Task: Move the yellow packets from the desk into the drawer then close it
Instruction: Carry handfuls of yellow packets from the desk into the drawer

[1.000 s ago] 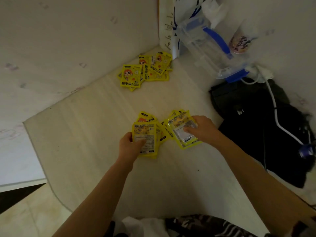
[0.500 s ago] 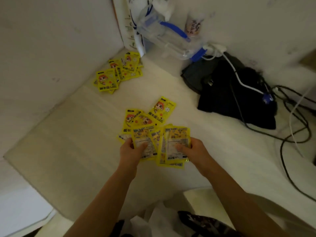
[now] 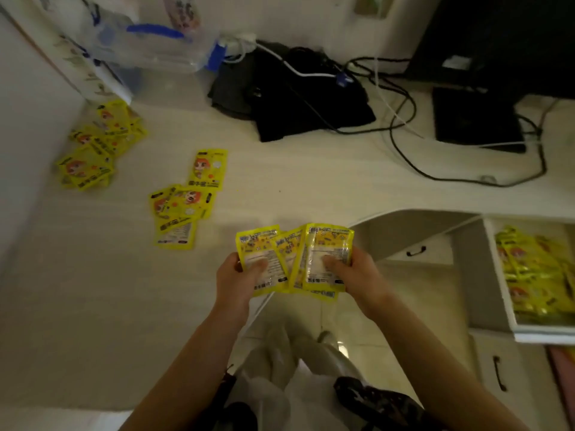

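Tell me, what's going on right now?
Left hand and right hand gripping fanned packets. Drawer open, partly filled. More loose packets on desk. Path clear.

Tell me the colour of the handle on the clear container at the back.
Blue; the handle shows in the head view.

dim light | white wall (image 3: 295, 14) | pale tiled floor (image 3: 367, 343)

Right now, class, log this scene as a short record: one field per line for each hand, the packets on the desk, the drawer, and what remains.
left hand: grips yellow packets
right hand: grips the same fanned bunch
desk: two loose packet groups, corner pile and middle cluster
drawer: open, packets already inside
remaining: held and desk packets not yet in drawer
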A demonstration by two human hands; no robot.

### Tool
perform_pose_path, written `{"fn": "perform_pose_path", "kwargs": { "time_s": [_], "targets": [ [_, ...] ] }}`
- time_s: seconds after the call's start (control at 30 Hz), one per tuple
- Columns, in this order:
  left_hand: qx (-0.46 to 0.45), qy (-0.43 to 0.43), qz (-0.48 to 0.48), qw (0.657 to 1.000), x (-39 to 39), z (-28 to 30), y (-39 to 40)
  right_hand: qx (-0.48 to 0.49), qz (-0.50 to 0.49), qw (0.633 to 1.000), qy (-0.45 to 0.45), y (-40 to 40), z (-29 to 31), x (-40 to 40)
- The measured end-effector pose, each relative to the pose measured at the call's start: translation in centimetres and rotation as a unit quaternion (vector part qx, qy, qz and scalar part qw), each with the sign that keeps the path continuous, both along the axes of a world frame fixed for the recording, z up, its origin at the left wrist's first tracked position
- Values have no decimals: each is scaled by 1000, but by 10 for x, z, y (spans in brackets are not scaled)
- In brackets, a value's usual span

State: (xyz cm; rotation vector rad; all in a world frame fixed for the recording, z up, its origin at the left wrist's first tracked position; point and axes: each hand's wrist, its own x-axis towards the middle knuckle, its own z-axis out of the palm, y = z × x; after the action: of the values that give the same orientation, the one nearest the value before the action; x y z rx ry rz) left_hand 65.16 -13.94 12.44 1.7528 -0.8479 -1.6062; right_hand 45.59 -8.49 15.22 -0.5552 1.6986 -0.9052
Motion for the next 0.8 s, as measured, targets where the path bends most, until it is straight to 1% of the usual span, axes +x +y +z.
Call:
{"fn": "perform_pose_path", "kwargs": {
  "time_s": [0.2, 0.43, 0.6, 0.8],
  "targets": [
    [-6, 3, -129, 992, -58, 0, 35, 6, -117, 993, 16, 79, -3, -41],
    [16, 25, -241, 970, -138, 1, 111, 17, -235, 972, 3, 196, -12, -91],
    [23, 19, -291, 956, -191, -1, 186, 24, -299, 954, -19, 286, -14, -127],
    [47, 23, -306, 951, -253, -5, 264, 26, -358, 932, -48, 372, -12, -172]
  ]
}}
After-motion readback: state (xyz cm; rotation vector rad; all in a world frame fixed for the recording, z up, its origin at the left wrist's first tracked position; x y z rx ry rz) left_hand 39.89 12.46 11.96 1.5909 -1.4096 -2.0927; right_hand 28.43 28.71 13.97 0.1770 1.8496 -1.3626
